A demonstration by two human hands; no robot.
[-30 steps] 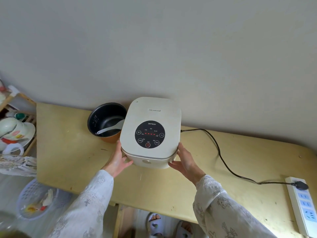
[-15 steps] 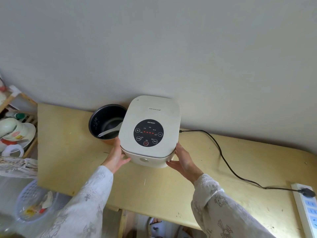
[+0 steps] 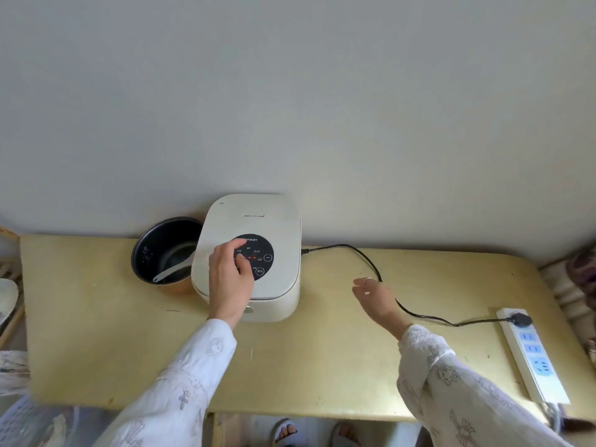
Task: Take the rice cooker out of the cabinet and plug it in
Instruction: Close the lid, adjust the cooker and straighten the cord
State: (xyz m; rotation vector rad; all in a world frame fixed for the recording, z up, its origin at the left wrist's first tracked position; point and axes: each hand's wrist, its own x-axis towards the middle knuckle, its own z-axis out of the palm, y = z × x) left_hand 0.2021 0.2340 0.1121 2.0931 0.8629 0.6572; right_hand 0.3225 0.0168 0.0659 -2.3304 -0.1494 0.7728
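Note:
The white rice cooker [image 3: 274, 221] stands on the yellow table [image 3: 96, 333] against the wall, lid closed, red lights lit on its round black panel. My left hand [image 3: 230, 279] lies over the panel's left side, a fingertip on a button. My right hand [image 3: 375, 300] hovers empty above the table to the cooker's right, fingers loosely apart. A black cord [image 3: 361, 256] runs from the cooker's right side to a black plug [image 3: 519, 319] seated in the white power strip [image 3: 532, 359].
A black inner pot [image 3: 161, 250] holding a white rice spoon [image 3: 171, 272] sits just left of the cooker. Shelving with dishes [image 3: 6, 298] is at the far left. A plastic basket [image 3: 29, 424] sits below the table's left front.
Both hands have let go of the cooker's sides. My left hand rose onto the control panel; my right hand drew away to the right. The cooker now rests near the wall.

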